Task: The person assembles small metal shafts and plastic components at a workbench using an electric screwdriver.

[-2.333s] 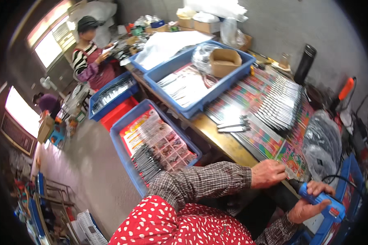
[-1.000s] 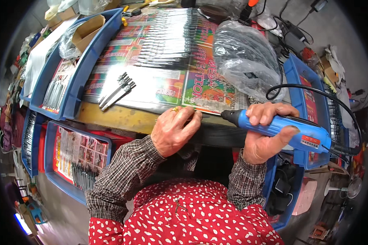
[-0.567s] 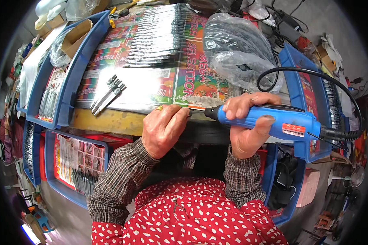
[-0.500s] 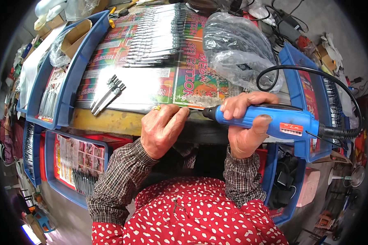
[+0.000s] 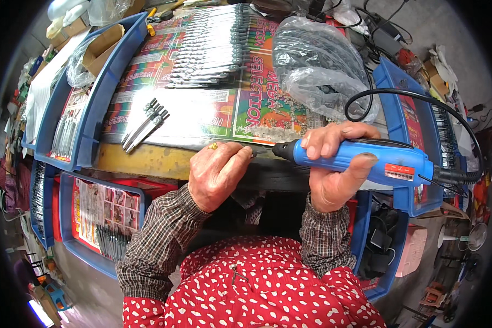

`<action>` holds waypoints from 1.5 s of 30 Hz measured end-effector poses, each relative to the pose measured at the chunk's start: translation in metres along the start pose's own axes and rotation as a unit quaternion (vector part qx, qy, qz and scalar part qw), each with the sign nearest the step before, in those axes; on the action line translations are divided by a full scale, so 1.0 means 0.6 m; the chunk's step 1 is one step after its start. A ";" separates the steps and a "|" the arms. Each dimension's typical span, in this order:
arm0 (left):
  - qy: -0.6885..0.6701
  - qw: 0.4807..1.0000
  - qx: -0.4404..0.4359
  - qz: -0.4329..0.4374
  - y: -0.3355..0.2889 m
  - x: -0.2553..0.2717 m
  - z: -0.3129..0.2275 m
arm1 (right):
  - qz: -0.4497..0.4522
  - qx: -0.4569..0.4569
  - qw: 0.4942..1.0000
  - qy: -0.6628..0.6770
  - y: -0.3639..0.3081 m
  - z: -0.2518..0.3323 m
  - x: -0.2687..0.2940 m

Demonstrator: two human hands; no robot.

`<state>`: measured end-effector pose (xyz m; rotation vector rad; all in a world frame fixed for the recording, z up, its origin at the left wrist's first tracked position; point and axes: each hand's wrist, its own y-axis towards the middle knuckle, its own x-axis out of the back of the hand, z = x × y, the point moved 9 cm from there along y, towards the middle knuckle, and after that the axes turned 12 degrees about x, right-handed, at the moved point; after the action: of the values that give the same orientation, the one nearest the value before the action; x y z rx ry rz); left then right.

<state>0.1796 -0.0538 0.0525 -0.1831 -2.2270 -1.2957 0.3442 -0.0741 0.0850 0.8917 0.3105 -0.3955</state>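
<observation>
My right hand (image 5: 338,164) grips a blue corded electric screwdriver (image 5: 361,161) lying across the palm, with its black nose toward my left hand. My left hand (image 5: 220,172) is closed in a pinch at the table's front edge. A small dark end shows at its fingertips, but the fingers hide the rest. A short gap separates that end from the screwdriver's nose. Ahead of my left hand lies a small group of slim silver rods with dark ends (image 5: 146,127). Farther back is a long row of similar silver rods (image 5: 208,52).
A clear plastic bag of dark parts (image 5: 320,60) sits at the back right. Blue bins (image 5: 87,128) stand left, another blue bin (image 5: 402,109) right. The black cable (image 5: 421,94) loops over the right side. Lower bins flank my lap, the left one (image 5: 66,210) holding dark rods.
My right hand and the electric screwdriver have shifted slightly right, widening the gap between its nose and my left fingertips. My left hand has hardly moved.
</observation>
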 end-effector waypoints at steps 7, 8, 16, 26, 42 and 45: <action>0.004 0.999 -0.014 0.030 -0.002 -0.008 -0.001 | 0.016 0.013 0.999 0.029 0.007 0.013 0.002; 0.004 0.999 -0.014 0.031 -0.002 -0.008 -0.002 | 0.013 0.012 0.999 0.031 0.008 0.015 0.002; 0.004 0.999 -0.030 0.010 -0.006 -0.001 -0.007 | 0.008 0.010 0.999 0.049 0.010 0.020 -0.008; 0.001 1.000 -0.021 0.019 -0.004 -0.004 -0.006 | 0.024 0.015 0.998 0.050 0.010 0.020 -0.014; -0.022 1.000 -0.006 0.010 -0.004 -0.006 0.002 | 0.029 0.014 0.996 0.081 0.007 0.018 -0.029; -0.018 0.999 0.012 0.024 -0.001 -0.004 0.000 | 0.024 0.012 0.996 0.083 0.008 0.018 -0.028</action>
<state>0.1815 -0.0536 0.0506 -0.2512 -2.2533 -1.2504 0.3324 -0.0767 0.1016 0.9556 0.4365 -0.2814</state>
